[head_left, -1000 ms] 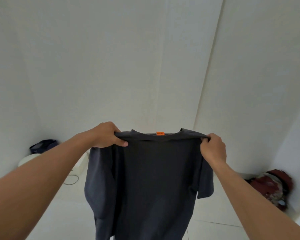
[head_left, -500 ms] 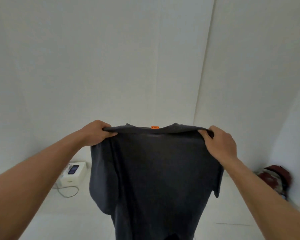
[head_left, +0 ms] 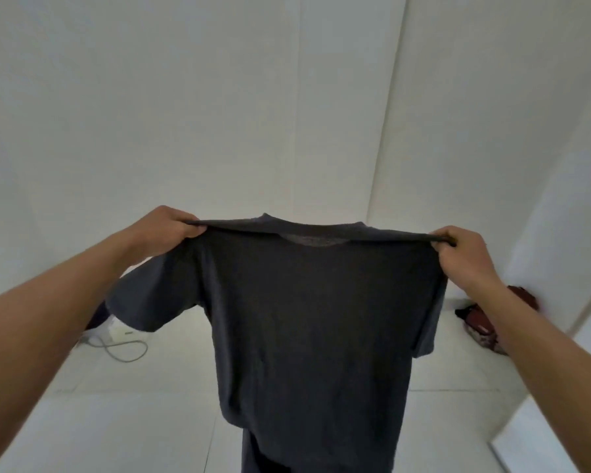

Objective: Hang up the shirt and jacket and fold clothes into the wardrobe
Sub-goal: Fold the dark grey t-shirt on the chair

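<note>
Against the earlier frame, I see the dark shirt stretched wider, its orange tag out of sight. The left hand and right hand each pinch a shoulder (fingers curled). A cable lies left and a red bundle right. The shirt hangs mid-air, collar up, length vertical.

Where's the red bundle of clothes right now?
In the head view the red bundle lies low on the right by the wall, partly behind the right arm, just right of the dark T-shirt held up by the left hand and right hand.
</note>
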A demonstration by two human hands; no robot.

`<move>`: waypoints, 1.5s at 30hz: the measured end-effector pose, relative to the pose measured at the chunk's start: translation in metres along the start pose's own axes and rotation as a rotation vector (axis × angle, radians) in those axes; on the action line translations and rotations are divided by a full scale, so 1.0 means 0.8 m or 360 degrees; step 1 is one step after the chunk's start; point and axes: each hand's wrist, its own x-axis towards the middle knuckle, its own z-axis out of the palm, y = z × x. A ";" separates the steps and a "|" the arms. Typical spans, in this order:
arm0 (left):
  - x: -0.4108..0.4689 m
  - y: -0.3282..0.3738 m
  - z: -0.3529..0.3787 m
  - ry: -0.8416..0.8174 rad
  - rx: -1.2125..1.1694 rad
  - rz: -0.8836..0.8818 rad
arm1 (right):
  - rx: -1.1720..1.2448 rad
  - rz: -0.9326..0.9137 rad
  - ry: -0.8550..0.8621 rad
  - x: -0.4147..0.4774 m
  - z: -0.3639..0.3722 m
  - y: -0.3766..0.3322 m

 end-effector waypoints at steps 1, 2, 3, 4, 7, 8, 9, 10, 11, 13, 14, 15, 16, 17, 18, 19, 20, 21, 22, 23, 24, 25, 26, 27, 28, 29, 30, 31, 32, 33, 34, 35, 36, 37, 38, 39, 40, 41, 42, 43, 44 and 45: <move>-0.002 0.000 0.004 -0.0006 -0.0115 -0.0021 | 0.0125 0.0055 0.0015 -0.005 0.000 -0.002; -0.004 0.003 0.010 -0.0005 -0.0195 -0.0035 | 0.0207 0.0099 0.0026 -0.010 0.001 -0.005; -0.006 0.006 0.017 0.0014 -0.0251 -0.0047 | 0.0242 0.0126 0.0024 -0.015 0.003 -0.007; -0.007 0.010 0.023 0.0060 -0.0280 -0.0054 | 0.0239 0.0135 0.0005 -0.018 0.004 -0.009; -0.014 0.020 0.039 0.0202 -0.0229 -0.0070 | -0.0001 0.0005 -0.0180 -0.025 0.000 -0.013; -0.020 0.021 0.044 0.0210 -0.0184 -0.0062 | -0.0136 -0.0081 -0.0272 -0.029 -0.004 -0.013; -0.027 0.020 0.047 0.0204 -0.0133 -0.0039 | -0.0243 -0.0168 -0.0344 -0.033 -0.007 -0.012; -0.034 0.017 0.047 0.0200 -0.0059 -0.0019 | -0.0307 -0.0239 -0.0380 -0.037 -0.007 -0.013; -0.045 0.017 0.052 0.0214 0.0011 -0.0010 | -0.0330 -0.0293 -0.0392 -0.043 -0.012 -0.011; -0.063 0.015 0.057 0.0266 -0.0019 -0.0041 | -0.0280 -0.0340 -0.0353 -0.053 -0.015 -0.008; -0.073 0.014 0.059 0.0270 -0.0107 -0.0082 | -0.0256 -0.0343 -0.0334 -0.061 -0.019 -0.006; -0.088 0.015 0.059 0.0256 -0.0170 -0.0118 | -0.0237 -0.0346 -0.0308 -0.072 -0.025 -0.007; -0.096 0.015 0.058 0.0222 -0.0203 -0.0145 | -0.0240 -0.0351 -0.0284 -0.079 -0.029 -0.009; -0.105 0.015 0.055 0.0195 -0.0218 -0.0174 | -0.0248 -0.0356 -0.0265 -0.086 -0.033 -0.011; -0.114 0.013 0.053 0.0173 -0.0214 -0.0188 | -0.0266 -0.0366 -0.0254 -0.097 -0.038 -0.012; -0.124 0.012 0.051 0.0153 -0.0204 -0.0202 | -0.0261 -0.0354 -0.0246 -0.107 -0.042 -0.011; -0.136 0.009 0.050 0.0131 -0.0193 -0.0205 | -0.0245 -0.0334 -0.0236 -0.120 -0.046 -0.009; -0.144 0.009 0.048 0.0114 -0.0181 -0.0208 | -0.0229 -0.0310 -0.0223 -0.126 -0.050 -0.008; -0.158 0.003 0.049 0.0101 -0.0181 -0.0217 | -0.0238 -0.0287 -0.0218 -0.139 -0.053 -0.005; -0.170 0.000 0.049 0.0091 -0.0188 -0.0222 | -0.0257 -0.0276 -0.0209 -0.149 -0.056 -0.002; -0.179 -0.003 0.048 0.0083 -0.0203 -0.0225 | -0.0284 -0.0279 -0.0203 -0.158 -0.058 0.000; -0.191 -0.007 0.049 0.0082 -0.0214 -0.0252 | -0.0320 -0.0278 -0.0196 -0.169 -0.060 0.005; -0.197 -0.008 0.049 0.0095 -0.0225 -0.0283 | -0.0366 -0.0290 -0.0181 -0.176 -0.063 0.008; -0.203 -0.008 0.049 0.0111 -0.0230 -0.0318 | -0.0417 -0.0306 -0.0180 -0.182 -0.064 0.014; -0.206 -0.011 0.048 0.0141 -0.0231 -0.0366 | -0.0471 -0.0319 -0.0191 -0.189 -0.065 0.019; -0.207 -0.014 0.049 0.0161 -0.0203 -0.0402 | -0.0518 -0.0333 -0.0196 -0.194 -0.063 0.024; -0.206 -0.017 0.051 0.0152 -0.0145 -0.0420 | -0.0573 -0.0338 -0.0203 -0.198 -0.060 0.029; -0.206 -0.017 0.055 0.0117 -0.0059 -0.0432 | -0.0622 -0.0330 -0.0208 -0.202 -0.055 0.033; -0.203 -0.021 0.060 0.0070 0.0043 -0.0431 | -0.0677 -0.0323 -0.0217 -0.204 -0.048 0.039; -0.195 -0.026 0.070 0.0024 0.0129 -0.0445 | -0.0717 -0.0305 -0.0228 -0.201 -0.037 0.047; -0.195 -0.035 0.075 0.0016 0.0176 -0.0449 | -0.0751 -0.0299 -0.0238 -0.205 -0.033 0.052; -0.179 -0.046 0.088 0.0002 0.0187 -0.0467 | -0.0781 -0.0271 -0.0241 -0.197 -0.018 0.063; -0.179 -0.057 0.097 0.0014 0.0176 -0.0481 | -0.0813 -0.0247 -0.0241 -0.200 -0.013 0.069; -0.167 -0.068 0.112 0.0005 0.0163 -0.0497 | -0.0844 -0.0218 -0.0251 -0.195 0.001 0.081; -0.151 -0.086 0.128 -0.0035 0.0152 -0.0509 | -0.0866 -0.0198 -0.0254 -0.187 0.018 0.097; -0.135 -0.102 0.147 -0.0099 0.0158 -0.0522 | -0.0902 -0.0190 -0.0268 -0.178 0.038 0.116; -0.124 -0.117 0.164 -0.0161 0.0159 -0.0549 | -0.0925 -0.0178 -0.0296 -0.173 0.055 0.133; -0.114 -0.129 0.180 -0.0202 0.0164 -0.0579 | -0.0933 -0.0159 -0.0329 -0.167 0.071 0.150; -0.096 -0.150 0.201 -0.0235 0.0144 -0.0624 | -0.0940 -0.0142 -0.0380 -0.157 0.098 0.173; -0.083 -0.168 0.216 -0.0252 0.0128 -0.0660 | -0.0953 -0.0142 -0.0418 -0.150 0.117 0.191; -0.075 -0.183 0.232 -0.0272 0.0117 -0.0690 | -0.0963 -0.0130 -0.0470 -0.146 0.134 0.207; -0.060 -0.202 0.254 -0.0286 0.0121 -0.0722 | -0.0960 -0.0117 -0.0518 -0.137 0.159 0.229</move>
